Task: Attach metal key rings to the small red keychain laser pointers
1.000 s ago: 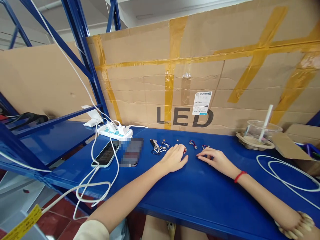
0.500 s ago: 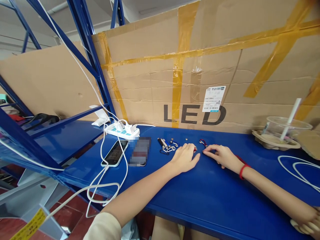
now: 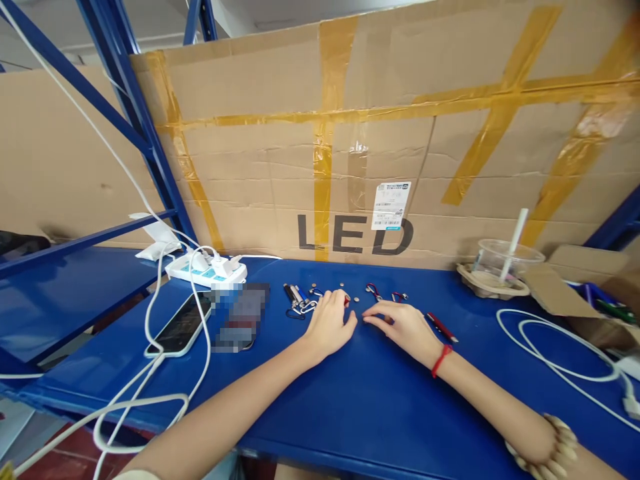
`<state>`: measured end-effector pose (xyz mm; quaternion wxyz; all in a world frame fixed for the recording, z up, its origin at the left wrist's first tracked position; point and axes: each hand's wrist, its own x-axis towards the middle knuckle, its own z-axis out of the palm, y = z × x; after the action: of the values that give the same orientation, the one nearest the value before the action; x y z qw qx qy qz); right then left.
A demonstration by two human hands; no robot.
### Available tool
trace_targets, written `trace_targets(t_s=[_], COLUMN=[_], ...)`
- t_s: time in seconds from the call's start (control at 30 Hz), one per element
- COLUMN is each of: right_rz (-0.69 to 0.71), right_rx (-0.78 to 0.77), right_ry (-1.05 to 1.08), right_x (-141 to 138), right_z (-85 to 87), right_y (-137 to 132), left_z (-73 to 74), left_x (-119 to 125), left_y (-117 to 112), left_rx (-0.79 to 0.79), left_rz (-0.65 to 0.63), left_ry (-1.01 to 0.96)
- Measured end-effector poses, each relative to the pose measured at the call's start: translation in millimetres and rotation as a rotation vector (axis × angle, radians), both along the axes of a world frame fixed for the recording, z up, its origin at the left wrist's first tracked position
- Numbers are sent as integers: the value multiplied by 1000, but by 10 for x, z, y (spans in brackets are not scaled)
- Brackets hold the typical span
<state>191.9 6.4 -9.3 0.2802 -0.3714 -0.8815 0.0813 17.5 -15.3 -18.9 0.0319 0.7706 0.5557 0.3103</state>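
Closing up now, bringing the right hand (image 3: 403, 332) in toward the left hand (image 3: 326, 327) and lining up fingertips across a slim gap over the blue table (image 3: 350, 393)! Narrowing that gap compared with a second ago and so, by the look of it, settling into close two-handed work rather than reaching about. On the left, curling palm-down over a small red piece (image 3: 347, 301), letting it poke out at the fingertips, apparently gripping it, and hiding the rest from view. On the right, drawing thumb and forefinger nearly together; cannot tell whether pinching something tiny or nothing at all. Revealing a little silvery disc (image 3: 356, 299) just beyond the left fingertips, out of sight there a second ago, and so putting a loose bit within easy reach of both hands. Uncovering more, too: baring a dark-red pen-like tube (image 3: 442, 327) beside the right wrist, and giving a view of both red clips (image 3: 373, 291) beyond the right hand after masking one half a second ago. Leaving the black and silver tubes (image 3: 295, 295) lying together just beside the left hand, and leaving another small disc (image 3: 342, 285) farther back, toward the cardboard (image 3: 280, 187).
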Motion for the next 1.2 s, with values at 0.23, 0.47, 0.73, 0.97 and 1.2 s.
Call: trace_targets(t_s=[0.23,0.47,0.73,0.97,1.2], right_rz=[-27,4,-4,19,25], right_rx=[177,257,200,173,-53], right_ry=[107,150,134,223,377], right_x=[10,-11,-25,-27,-69], right_z=[36,9,14,-6,59], right_y=[-63,-78,-95,-83,-114], left_z=[-15,32,44,53,80], left_x=[12,-6,-10,-6,-21], left_y=[-6,-35,-50,-69,-73], left_rx=[-18,-31,6,0,-41], left_rz=[-11,-19,0,-18,-203], left_ry=[29,25,61,75,148])
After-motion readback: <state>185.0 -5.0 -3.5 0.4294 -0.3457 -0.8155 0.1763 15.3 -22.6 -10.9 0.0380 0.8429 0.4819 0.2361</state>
